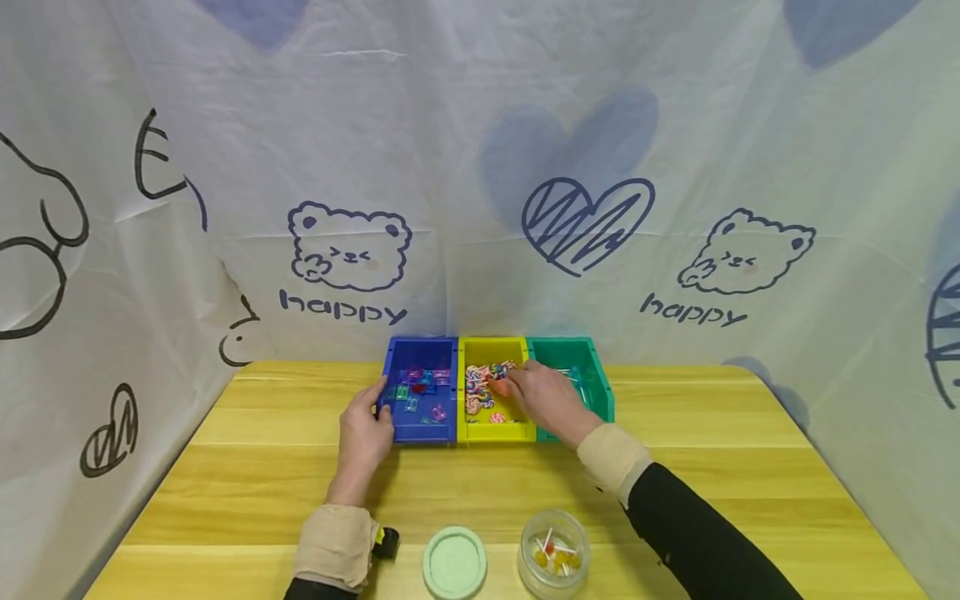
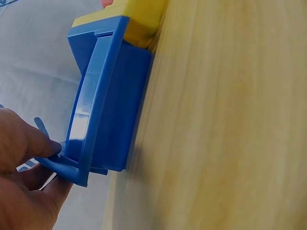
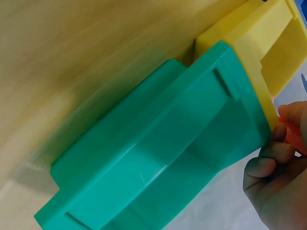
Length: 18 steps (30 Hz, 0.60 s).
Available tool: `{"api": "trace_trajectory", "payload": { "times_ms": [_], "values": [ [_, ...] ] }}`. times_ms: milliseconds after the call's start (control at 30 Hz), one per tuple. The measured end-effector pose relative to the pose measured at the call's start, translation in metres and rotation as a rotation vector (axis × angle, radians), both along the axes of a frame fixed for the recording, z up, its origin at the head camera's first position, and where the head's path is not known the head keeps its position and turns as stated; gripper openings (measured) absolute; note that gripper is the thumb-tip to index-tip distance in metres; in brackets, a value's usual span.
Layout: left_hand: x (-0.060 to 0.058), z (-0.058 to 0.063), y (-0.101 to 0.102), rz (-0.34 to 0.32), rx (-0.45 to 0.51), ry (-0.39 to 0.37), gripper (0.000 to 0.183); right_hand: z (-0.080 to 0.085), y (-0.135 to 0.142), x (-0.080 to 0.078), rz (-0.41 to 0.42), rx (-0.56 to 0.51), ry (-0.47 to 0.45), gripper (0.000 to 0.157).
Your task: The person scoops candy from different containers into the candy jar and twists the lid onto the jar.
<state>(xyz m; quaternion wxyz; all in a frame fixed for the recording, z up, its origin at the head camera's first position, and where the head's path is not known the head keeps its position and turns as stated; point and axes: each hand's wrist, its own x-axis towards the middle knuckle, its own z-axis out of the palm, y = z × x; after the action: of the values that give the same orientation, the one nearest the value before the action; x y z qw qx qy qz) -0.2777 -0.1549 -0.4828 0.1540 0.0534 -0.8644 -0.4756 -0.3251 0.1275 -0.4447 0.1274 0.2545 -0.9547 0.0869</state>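
At a wooden table [image 1: 675, 471], a person's left hand [image 1: 365, 437] grips the outer rim of a blue bin [image 1: 420, 432], thumb inside and fingers outside, a hold that apparently steadies the row. Small translucent pieces [image 1: 438, 412] lie scattered within. Nearer the person, a pale green lid [image 1: 454, 563] lies flat, probably set aside to leave the jar accessible. In the middle, a yellow bin [image 1: 495, 432] holds swirl-patterned candies [image 1: 477, 403], heaped mostly toward its left side. Above them, the curled fingers of the right hand [image 1: 551, 402] pinch an orange-red piece [image 1: 499, 387], little gap showing; its full shape is hidden. Nearer, a clear jar [image 1: 555, 585] holds white-stemmed pops [image 1: 541, 558], likely placed there for easy reach. At far right, a green bin [image 1: 604, 408] adjoins the yellow one, apparently keeping its thin bluish pieces [image 1: 576, 377] separate.
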Motion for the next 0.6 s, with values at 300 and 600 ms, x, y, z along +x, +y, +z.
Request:
{"api": "trace_trajectory", "payload": {
  "times_ms": [300, 600],
  "values": [
    [0.0013, 0.0028, -0.0001, -0.005, 0.001, -0.009, 0.051, 0.0054, 0.0021, -0.0063, 0.018, 0.047, -0.042, 0.027],
    [0.0006, 0.0009, -0.001, -0.003, -0.006, -0.019, 0.051, 0.003, 0.0027, -0.0049, 0.044, 0.0, -0.074, 0.02]
  ]
}}
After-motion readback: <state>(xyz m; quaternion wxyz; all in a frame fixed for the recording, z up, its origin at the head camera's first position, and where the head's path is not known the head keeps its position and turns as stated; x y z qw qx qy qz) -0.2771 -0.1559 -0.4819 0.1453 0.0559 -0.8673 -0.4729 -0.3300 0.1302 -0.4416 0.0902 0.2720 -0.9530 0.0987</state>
